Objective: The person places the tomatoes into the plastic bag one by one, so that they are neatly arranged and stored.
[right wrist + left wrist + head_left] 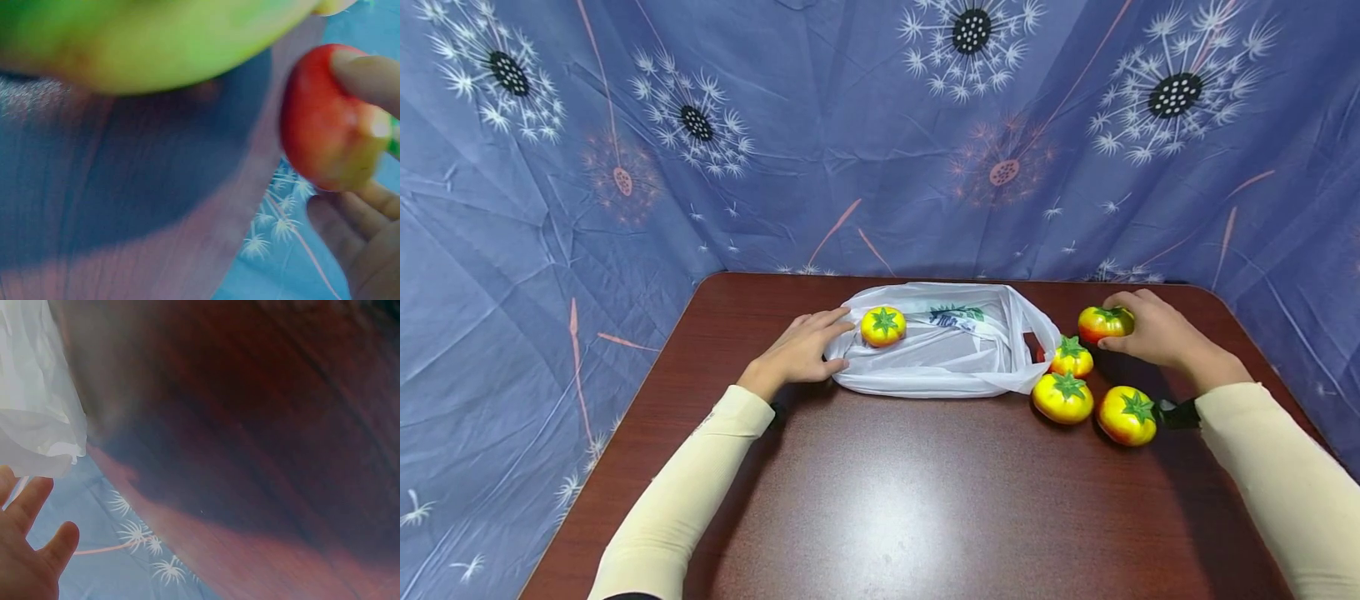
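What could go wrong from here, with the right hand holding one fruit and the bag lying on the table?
1. Slip: the right hand grips a glossy, rounded yellow-red fruit, which might squirt free.
2. Snag: the bag's handle loop lies right against the loose leaf-topped fruit and could catch a passing load.
3. Knock: the nearest fruit sits close to the right wrist in the head view; a low sweep might roll it.

Carrier bag (917, 383) on a table (925, 483), hanging fabric (850, 167) behind, one tomato (882, 327) at the bag's left end, left hand (793, 354) at that end, several tomatoes (1063, 400) grouped at the bag's right, another tomato (1096, 327) in the right hand (1159, 330), behind the group.
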A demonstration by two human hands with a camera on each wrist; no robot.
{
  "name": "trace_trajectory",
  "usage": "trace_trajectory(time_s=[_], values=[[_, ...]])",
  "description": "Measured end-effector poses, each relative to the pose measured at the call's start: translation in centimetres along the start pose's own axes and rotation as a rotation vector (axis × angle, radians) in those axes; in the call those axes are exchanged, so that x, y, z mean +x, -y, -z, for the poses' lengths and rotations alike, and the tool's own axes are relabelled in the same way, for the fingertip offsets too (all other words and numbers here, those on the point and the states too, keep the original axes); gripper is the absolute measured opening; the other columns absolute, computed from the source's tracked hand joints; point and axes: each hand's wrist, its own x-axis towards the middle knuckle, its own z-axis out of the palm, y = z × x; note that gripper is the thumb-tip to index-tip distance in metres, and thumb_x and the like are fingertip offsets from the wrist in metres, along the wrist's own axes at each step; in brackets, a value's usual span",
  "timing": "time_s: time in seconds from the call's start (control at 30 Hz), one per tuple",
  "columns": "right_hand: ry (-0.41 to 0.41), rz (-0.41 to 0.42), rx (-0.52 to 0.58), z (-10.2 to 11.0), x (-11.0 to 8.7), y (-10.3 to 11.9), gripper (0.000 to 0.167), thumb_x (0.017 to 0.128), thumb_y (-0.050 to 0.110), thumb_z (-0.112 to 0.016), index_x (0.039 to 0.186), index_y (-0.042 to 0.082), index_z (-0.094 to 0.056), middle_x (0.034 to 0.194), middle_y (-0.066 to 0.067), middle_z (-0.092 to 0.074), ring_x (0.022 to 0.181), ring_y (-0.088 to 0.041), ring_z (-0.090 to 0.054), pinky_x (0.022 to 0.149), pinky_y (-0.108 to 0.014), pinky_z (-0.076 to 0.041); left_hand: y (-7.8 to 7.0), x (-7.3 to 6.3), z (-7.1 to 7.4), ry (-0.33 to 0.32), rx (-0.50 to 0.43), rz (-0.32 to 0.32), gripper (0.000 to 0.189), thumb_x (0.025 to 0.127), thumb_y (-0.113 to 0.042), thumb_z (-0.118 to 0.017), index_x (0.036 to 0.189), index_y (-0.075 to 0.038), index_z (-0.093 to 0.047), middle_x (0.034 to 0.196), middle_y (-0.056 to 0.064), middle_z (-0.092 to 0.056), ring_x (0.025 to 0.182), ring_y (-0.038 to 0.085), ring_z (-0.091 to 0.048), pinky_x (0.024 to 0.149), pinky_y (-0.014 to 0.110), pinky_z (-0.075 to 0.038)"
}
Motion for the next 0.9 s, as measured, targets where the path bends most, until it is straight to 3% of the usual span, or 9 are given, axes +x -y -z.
trace_trajectory(time_s=[0.2,0.4,0.6,0.9], values=[[-0.202,0.025,0.083,0.9,-0.1,1.2,0.061,0.081,0.027,-0.081,0.129,0.000,-0.053,0.120,-0.028,-0.047,0.105,-0.043,-0.046,0.086,-0.062,-0.041,0.0,0.1,-0.1,-0.006,-0.001,-0.006,0.066,0.088,-0.040,-0.064,0.147,-0.013,-0.049,0.163,0.007,-0.032,0.147,0.029,-0.036,0.117,0.055,-0.029],[-0.358,0.127,0.145,2.1,0.2,4.0,0.059,0.081,0.019,-0.081,0.129,0.000,-0.055,0.131,-0.026,-0.051,0.119,-0.044,-0.045,0.096,-0.063,-0.037,0.0,0.0,-0.4,-0.004,-0.003,-0.008,0.066,0.088,-0.040,-0.064,0.146,-0.013,-0.049,0.162,0.008,-0.033,0.147,0.030,-0.036,0.117,0.055,-0.028],[-0.371,0.216,0.127,3.1,0.2,7.2,0.057,0.079,0.016,-0.083,0.130,0.005,-0.058,0.135,-0.021,-0.054,0.118,-0.040,-0.052,0.092,-0.057,-0.043,0.1,-0.2,-0.5,-0.003,-0.001,-0.008,0.066,0.088,-0.040,-0.064,0.146,-0.013,-0.049,0.162,0.009,-0.033,0.147,0.030,-0.037,0.117,0.055,-0.028],[-0.370,0.307,0.107,3.5,0.6,9.9,0.060,0.077,0.011,-0.083,0.132,0.006,-0.058,0.139,-0.019,-0.054,0.119,-0.040,-0.056,0.091,-0.057,-0.047,0.1,-0.3,-0.2,-0.029,0.000,-0.014,0.066,0.087,-0.040,-0.064,0.146,-0.014,-0.050,0.162,0.008,-0.033,0.147,0.029,-0.037,0.117,0.056,-0.029]])
